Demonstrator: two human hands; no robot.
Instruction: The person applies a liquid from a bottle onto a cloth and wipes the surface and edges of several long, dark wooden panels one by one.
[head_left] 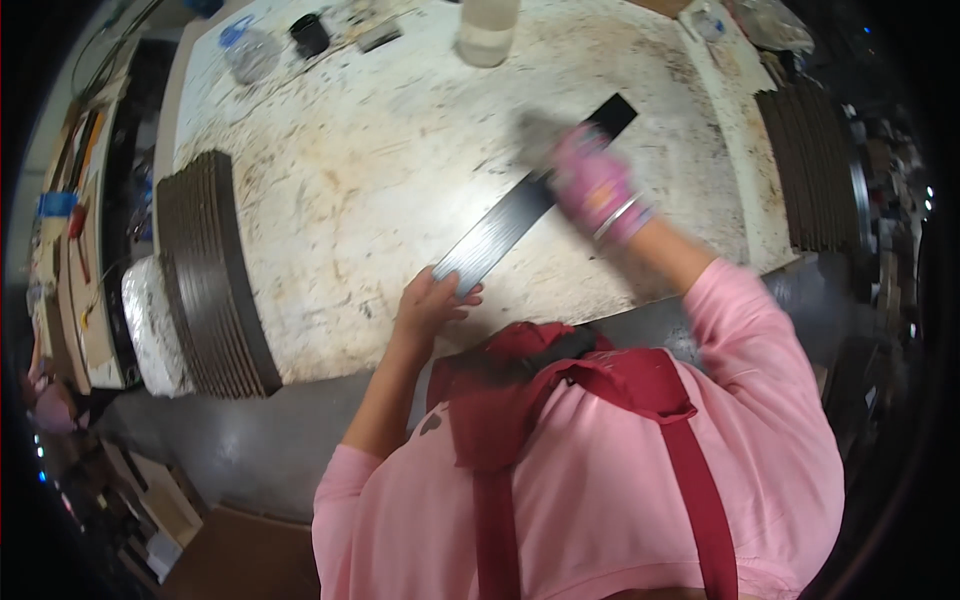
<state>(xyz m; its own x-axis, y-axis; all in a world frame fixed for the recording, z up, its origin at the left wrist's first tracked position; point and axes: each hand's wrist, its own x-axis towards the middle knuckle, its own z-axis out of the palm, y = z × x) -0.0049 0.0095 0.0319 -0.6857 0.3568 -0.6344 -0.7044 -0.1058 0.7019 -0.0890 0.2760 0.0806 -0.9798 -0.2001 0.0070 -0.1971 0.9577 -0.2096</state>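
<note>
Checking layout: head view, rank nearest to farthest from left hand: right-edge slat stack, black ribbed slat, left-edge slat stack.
1. Black ribbed slat: held by left hand
2. Left-edge slat stack: to hand's left
3. Right-edge slat stack: far right

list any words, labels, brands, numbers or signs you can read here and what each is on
None can be read in this view.
Pink glove on the right hand: an orange mark, too blurred to tell whether it is lettering.
Flat dark strip: no lettering that I can make out.
Clear bottle with a blue cap: nothing legible.
</note>
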